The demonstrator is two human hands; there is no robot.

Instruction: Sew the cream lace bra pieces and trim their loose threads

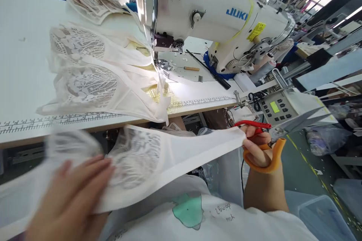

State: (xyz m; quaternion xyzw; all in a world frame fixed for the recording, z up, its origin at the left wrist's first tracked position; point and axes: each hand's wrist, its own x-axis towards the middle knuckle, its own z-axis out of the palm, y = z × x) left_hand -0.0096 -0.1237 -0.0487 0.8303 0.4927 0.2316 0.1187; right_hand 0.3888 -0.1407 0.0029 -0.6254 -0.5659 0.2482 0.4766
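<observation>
A white lace bra [143, 160] stretches across my lap below the table edge. My right hand [258, 147] pinches one end of its band between thumb and fingers. The same hand carries a pair of scissors [291, 126] with orange and red handles, their blades parted and pointing right. My left hand [76, 192], smeared by motion, lies over the near cup with its fingers stretched out; its thumb is hidden. Two lace cups of another white bra [93, 86] rest on the table, an end of it near the needle of the sewing machine [203, 11].
More lace pieces [90, 0] are piled at the back of the white table [25, 41]. Near the needle lie a wooden-handled tool [191, 69] and a black rod [210, 69]. A control box [275, 107] stands right. A clear plastic bin [319, 214] is at lower right.
</observation>
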